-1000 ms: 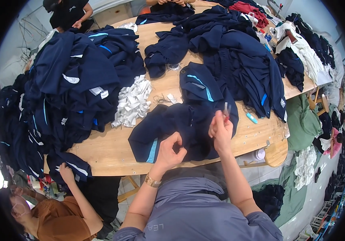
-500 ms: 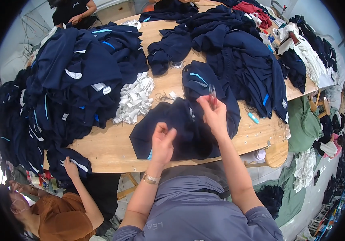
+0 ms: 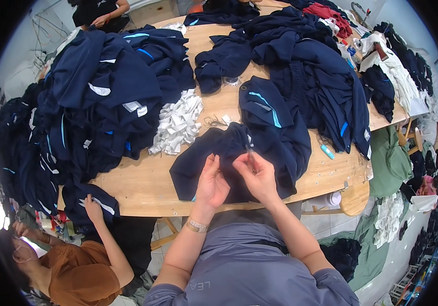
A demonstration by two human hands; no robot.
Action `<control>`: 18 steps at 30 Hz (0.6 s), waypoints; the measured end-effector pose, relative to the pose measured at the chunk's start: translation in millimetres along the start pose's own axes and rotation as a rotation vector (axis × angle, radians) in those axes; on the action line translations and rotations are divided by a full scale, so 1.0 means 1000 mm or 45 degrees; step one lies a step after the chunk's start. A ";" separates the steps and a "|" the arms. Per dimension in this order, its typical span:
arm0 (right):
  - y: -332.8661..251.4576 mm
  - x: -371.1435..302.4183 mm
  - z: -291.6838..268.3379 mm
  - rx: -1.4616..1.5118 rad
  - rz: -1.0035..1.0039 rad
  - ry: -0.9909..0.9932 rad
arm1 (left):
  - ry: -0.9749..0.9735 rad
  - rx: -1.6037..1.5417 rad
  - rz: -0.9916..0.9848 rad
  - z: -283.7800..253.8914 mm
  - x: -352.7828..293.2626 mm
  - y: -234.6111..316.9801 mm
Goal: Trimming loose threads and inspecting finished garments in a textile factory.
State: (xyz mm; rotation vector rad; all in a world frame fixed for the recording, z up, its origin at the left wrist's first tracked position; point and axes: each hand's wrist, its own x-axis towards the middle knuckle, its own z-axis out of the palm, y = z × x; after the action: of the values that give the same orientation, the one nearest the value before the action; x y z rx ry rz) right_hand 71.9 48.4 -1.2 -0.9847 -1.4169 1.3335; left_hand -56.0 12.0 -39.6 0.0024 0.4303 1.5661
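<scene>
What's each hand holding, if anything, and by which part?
Right hand: small slim tool, by its near end, far tip exposed. Left hand: can't tell whether it pinches anything.

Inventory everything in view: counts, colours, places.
Table: one, light wood, centre
Garment: one, navy, on table
Garment piles: at least two, navy, left and right
Scraps: many, white, left of garment
Small object: one, turquoise, right of garment
Cloth: one, red, upper right
Draped fabric: at least one, green, right
Stool: one, tan, right
Co-workers: at least two, brown and black tops, left
Tool: one, greyish, above garment
Left hand: one, bare, over garment
Right hand: one, bare, holding tool
</scene>
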 end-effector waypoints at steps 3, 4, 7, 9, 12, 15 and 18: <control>-0.001 -0.002 -0.005 0.339 0.278 0.075 | -0.026 0.042 -0.046 0.005 0.000 0.002; -0.001 -0.004 -0.008 0.340 0.274 0.083 | -0.026 0.041 -0.042 0.005 0.000 0.002; -0.005 -0.011 -0.019 0.154 0.173 0.026 | 0.016 0.022 -0.061 0.009 0.001 0.002; 0.004 -0.016 -0.024 -0.225 -0.034 -0.004 | 0.099 0.138 -0.043 0.021 -0.001 0.001; -0.008 -0.023 -0.024 -0.487 -0.101 -0.050 | 0.050 0.153 0.111 0.010 0.000 -0.003; -0.008 -0.024 -0.023 -0.671 -0.264 -0.032 | 0.116 0.263 0.190 0.019 -0.001 -0.006; -0.013 -0.023 -0.021 -0.808 -0.320 -0.044 | 0.080 0.297 0.253 0.018 -0.001 -0.008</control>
State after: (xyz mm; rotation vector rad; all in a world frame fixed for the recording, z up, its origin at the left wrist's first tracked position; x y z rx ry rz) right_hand 98.5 30.2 8.8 -1.1320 -1.9745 0.7226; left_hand -43.0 16.0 -24.8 0.1802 0.6772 1.7054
